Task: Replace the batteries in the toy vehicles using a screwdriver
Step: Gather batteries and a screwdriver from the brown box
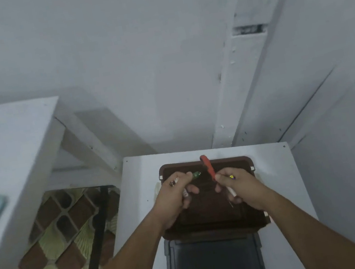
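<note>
Lower centre: red-handled screwdriver [208, 166] gripped in right hand [240, 185]; small green item [196, 174] pinched in left hand [177, 193], above brown tray [210, 221].

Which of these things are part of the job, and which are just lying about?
In use: screwdriver in the right hand; green-tipped item, too blurred to name, in the left hand; brown tray beneath both.
Lying about: dark box; white shelf.
</note>
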The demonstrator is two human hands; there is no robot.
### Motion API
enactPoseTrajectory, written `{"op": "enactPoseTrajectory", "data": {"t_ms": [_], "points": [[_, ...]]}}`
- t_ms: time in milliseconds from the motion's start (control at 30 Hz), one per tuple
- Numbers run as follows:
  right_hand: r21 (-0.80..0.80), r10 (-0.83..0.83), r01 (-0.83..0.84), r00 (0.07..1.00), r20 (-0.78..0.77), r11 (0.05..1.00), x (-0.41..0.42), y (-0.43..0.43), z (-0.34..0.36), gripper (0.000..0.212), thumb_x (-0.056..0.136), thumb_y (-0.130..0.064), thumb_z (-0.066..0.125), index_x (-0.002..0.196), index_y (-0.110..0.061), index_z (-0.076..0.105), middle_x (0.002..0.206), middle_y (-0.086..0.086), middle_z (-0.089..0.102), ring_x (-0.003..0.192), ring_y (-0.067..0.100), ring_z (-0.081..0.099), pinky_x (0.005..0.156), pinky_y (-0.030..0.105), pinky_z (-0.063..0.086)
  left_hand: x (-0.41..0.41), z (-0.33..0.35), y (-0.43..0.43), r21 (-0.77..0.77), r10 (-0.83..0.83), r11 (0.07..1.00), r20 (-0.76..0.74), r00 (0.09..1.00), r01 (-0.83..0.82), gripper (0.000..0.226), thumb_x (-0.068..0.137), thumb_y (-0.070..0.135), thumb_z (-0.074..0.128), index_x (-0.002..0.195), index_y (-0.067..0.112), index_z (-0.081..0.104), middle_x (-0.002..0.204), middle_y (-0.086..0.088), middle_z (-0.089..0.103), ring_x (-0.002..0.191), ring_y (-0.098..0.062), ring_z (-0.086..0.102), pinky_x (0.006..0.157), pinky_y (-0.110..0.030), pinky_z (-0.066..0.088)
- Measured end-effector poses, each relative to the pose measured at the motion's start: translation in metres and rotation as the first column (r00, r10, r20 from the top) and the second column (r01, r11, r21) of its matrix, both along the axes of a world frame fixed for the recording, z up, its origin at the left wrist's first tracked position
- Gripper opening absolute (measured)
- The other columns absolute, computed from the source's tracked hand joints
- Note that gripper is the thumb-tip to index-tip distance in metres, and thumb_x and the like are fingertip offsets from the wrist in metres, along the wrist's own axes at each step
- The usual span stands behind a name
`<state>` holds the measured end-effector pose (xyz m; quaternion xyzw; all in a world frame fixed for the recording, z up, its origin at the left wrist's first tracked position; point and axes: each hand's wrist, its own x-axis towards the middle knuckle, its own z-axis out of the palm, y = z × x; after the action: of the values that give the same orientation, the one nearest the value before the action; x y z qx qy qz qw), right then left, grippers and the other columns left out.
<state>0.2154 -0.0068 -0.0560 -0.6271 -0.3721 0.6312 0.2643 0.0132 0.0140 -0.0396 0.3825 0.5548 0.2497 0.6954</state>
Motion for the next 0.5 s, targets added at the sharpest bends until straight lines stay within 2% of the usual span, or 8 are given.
{"op": "enactPoseTrajectory", "data": {"t_ms": [67, 133, 200, 400, 500], "points": [[0.030, -0.020, 0.021, 0.998, -0.059, 0.999, -0.006, 0.003, 0.030, 0.018, 0.101, -0.022, 0.051, 0.101, -0.009, 0.062, 0.075, 0.004, 0.067, 0.045, 0.011, 0.045, 0.042, 0.022, 0.032, -0.001, 0.030, -0.003, -0.018, 0.149, 0.989, 0.117, 0.982, -0.148, 0.017, 0.101, 0.024, 0.051, 0.090, 0.011, 0.054, 0.088, -0.010, 0.073, 0.046, -0.012, 0.041, 0.049, -0.025, 0.031], [0.067, -0.030, 0.038, 0.993, -0.115, 0.997, -0.015, 0.007, 0.060, 0.020, 0.101, -0.021, 0.049, 0.101, -0.005, 0.061, 0.071, 0.004, 0.065, 0.043, 0.011, 0.043, 0.042, 0.021, 0.030, -0.004, 0.061, -0.004, -0.054, 0.304, 0.952, 0.251, 0.919, -0.300, 0.017, 0.099, 0.017, 0.053, 0.084, 0.010, 0.050, 0.099, -0.013, 0.074, 0.047, -0.012, 0.042, 0.051, -0.025, 0.031], [0.101, -0.014, 0.032, 0.985, -0.169, 0.994, -0.029, 0.012, 0.090, 0.021, 0.102, -0.019, 0.047, 0.098, -0.002, 0.059, 0.069, 0.004, 0.063, 0.041, 0.011, 0.041, 0.041, 0.022, 0.028, -0.013, 0.094, -0.003, -0.093, 0.424, 0.903, 0.350, 0.835, -0.420, 0.017, 0.095, 0.010, 0.056, 0.080, 0.010, 0.049, 0.095, -0.013, 0.071, 0.049, -0.011, 0.043, 0.049, -0.022, 0.033], [0.178, 0.069, -0.023, 0.965, -0.252, 0.984, -0.086, 0.035, 0.164, 0.017, 0.101, -0.018, 0.047, 0.099, -0.004, 0.056, 0.064, 0.002, 0.060, 0.042, 0.012, 0.039, 0.040, 0.018, 0.026, -0.060, 0.170, 0.001, -0.151, 0.594, 0.778, 0.490, 0.637, -0.610, 0.013, 0.093, 0.002, 0.051, 0.084, 0.011, 0.047, 0.085, -0.010, 0.070, 0.042, -0.006, 0.038, 0.039, -0.015, 0.028], [0.215, 0.149, -0.097, 0.959, -0.242, 0.972, -0.122, 0.046, 0.196, 0.017, 0.101, -0.018, 0.049, 0.101, -0.004, 0.058, 0.067, 0.003, 0.060, 0.045, 0.013, 0.042, 0.042, 0.021, 0.030, -0.093, 0.201, 0.003, -0.081, 0.587, 0.770, 0.478, 0.653, -0.633, 0.010, 0.086, 0.000, 0.057, 0.086, 0.008, 0.052, 0.079, -0.005, 0.058, 0.041, -0.003, 0.035, 0.038, -0.013, 0.026]]}}
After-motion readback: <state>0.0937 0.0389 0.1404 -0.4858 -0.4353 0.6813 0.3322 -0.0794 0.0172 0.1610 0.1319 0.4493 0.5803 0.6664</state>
